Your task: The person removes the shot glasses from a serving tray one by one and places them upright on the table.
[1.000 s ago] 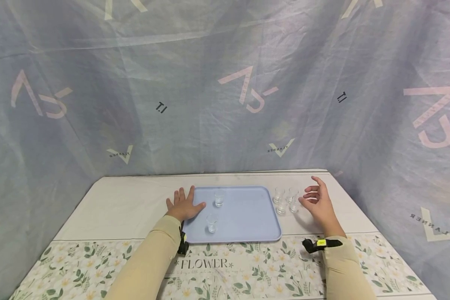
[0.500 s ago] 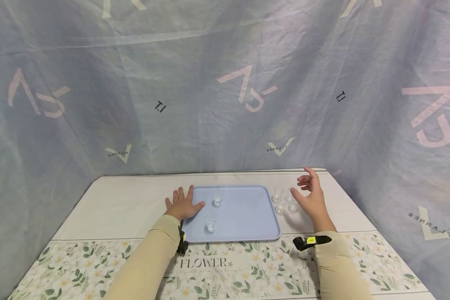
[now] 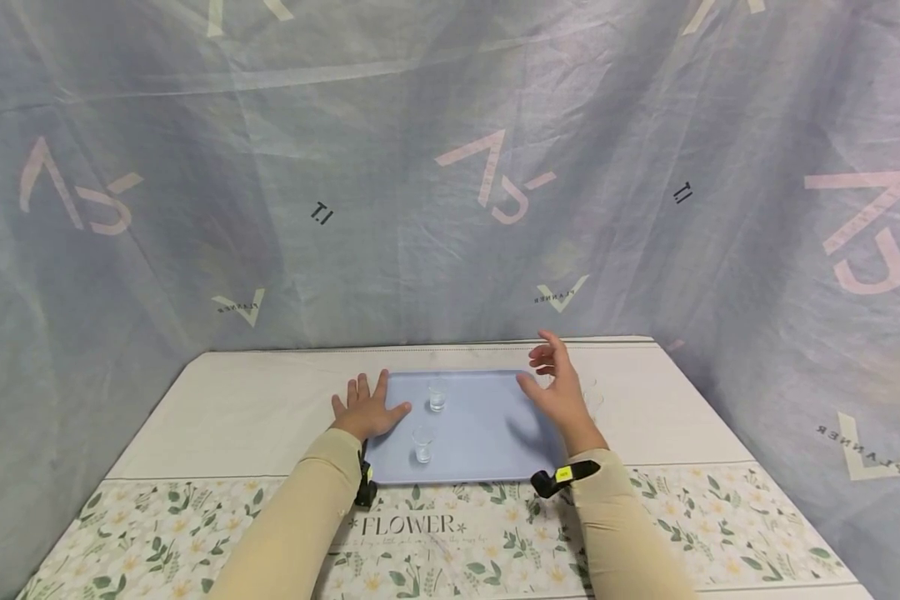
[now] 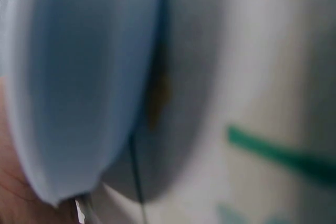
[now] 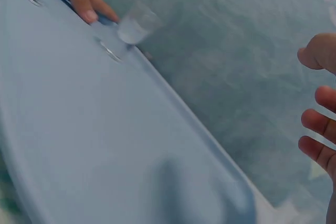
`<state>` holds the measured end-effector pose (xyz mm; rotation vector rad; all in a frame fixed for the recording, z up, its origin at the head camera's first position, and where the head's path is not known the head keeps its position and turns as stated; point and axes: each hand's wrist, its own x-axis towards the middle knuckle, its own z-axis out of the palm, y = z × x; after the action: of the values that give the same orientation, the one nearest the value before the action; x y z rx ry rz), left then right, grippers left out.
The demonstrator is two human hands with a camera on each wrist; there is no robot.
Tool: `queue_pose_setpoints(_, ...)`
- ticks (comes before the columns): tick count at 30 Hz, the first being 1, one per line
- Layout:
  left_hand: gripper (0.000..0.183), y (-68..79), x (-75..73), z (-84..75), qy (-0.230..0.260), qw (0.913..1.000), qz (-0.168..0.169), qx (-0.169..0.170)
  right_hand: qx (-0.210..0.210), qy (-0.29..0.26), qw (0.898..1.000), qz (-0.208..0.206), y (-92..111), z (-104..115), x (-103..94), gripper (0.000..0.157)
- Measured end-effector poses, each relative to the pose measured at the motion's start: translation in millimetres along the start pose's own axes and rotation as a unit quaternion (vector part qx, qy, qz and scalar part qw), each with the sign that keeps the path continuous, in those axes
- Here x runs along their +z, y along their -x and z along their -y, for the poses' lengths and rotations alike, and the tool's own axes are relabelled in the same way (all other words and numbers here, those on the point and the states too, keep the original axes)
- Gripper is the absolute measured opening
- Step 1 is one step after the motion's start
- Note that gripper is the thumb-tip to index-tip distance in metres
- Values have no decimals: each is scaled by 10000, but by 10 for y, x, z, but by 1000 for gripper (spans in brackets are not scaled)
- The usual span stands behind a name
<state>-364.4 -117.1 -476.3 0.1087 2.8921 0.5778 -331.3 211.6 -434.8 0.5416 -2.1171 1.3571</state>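
Note:
A light blue rectangular tray lies on the table, with two small clear shot glasses standing on it. One shot glass is towards the back, the other shot glass nearer the front. My left hand rests at the tray's left edge, fingers spread and thumb over the rim. Above the tray's right end hovers my right hand, fingers loosely bent and apart, nothing seen between them in the right wrist view. The left wrist view is mostly filled by the blurred tray rim.
Beyond the tray's right side, more clear glasses stand on the table, mostly hidden by the right hand. A floral cloth covers the front of the table. A grey curtain hangs behind and at both sides.
My right hand has moved left, from beside the group of glasses to above the tray's right end. The left hand, the tray and the two glasses on it stay put.

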Motion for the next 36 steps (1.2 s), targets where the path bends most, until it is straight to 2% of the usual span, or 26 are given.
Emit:
queue_pose_setpoints(3,89,-3,-2,7,19,10000,15,6,72,-162,9998,134,-4,-185,181,78)
queue_pose_setpoints(7,90,1,1,12,-14,10000,50,-22,107,-266,9987,421,-20,-284,405,82)
queue_pose_setpoints(10,90,-12,5,10,-9,10000,61,-27,188,-426,9971,600,-33,-222,552,83)
queue_pose_setpoints(12,90,-13,-1,4,27,10000,70,-43,238,-536,9960,680,-29,-263,667,83)
queue_pose_setpoints(17,93,-48,31,18,142,9999,15,-54,687,-836,9897,938,-13,-234,903,84)
queue_pose_setpoints(23,95,-60,46,33,85,10000,-15,-32,1053,-535,9849,1267,-8,-149,1113,87)
queue_pose_setpoints(26,91,-31,8,6,53,10000,20,-59,1172,-394,9820,1428,2,-111,1186,89)
queue_pose_setpoints(29,89,-24,-7,-11,22,9999,91,-118,1275,-318,9807,1445,14,-80,1243,90)
queue_pose_setpoints(33,92,-130,78,60,-41,9997,199,-150,1356,-70,9808,1403,30,-62,1298,89)
queue_pose_setpoints(36,94,-200,147,113,-46,9998,149,-115,1328,88,9809,1421,37,-51,1323,87)
